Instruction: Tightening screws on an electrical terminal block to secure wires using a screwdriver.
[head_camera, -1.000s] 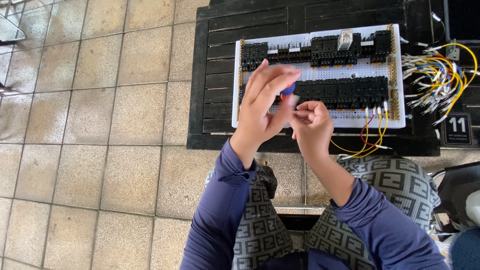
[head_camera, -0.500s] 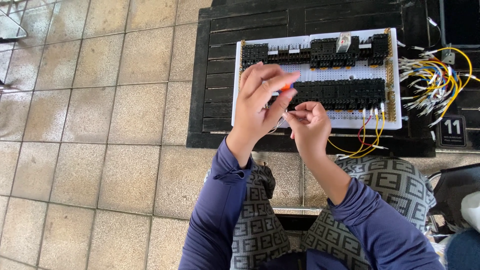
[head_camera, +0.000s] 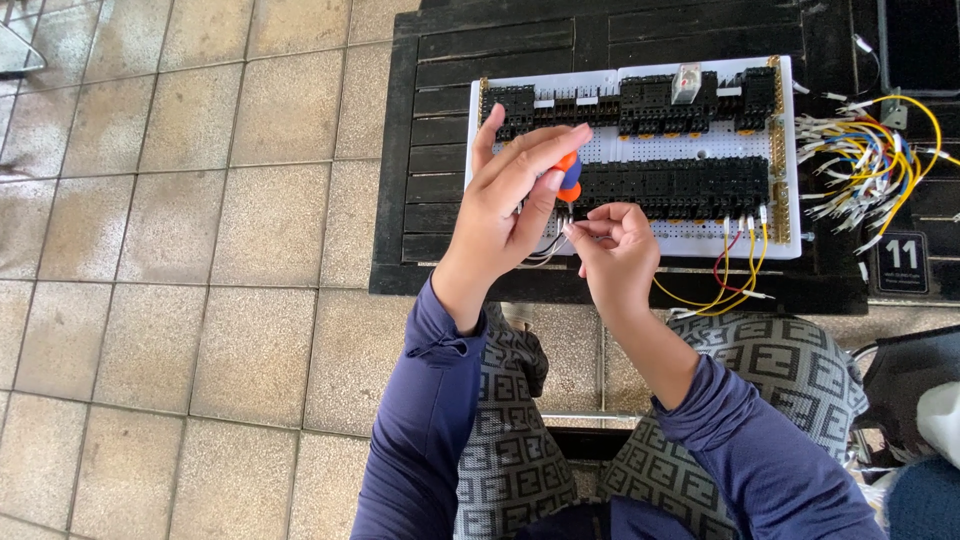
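Both hands stayed put: left hand (head_camera: 510, 205) grips screwdriver (head_camera: 567, 175), right hand (head_camera: 615, 250) pinches wire (head_camera: 560, 232)

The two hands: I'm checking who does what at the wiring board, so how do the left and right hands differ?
The left hand wraps an orange and blue screwdriver, fingers stretched over its handle; the right hand holds no tool and pinches a thin wire end with curled fingers. The left hand sits higher over the white board; the right hand is at its near edge. Both arms wear dark blue sleeves and meet at one spot.
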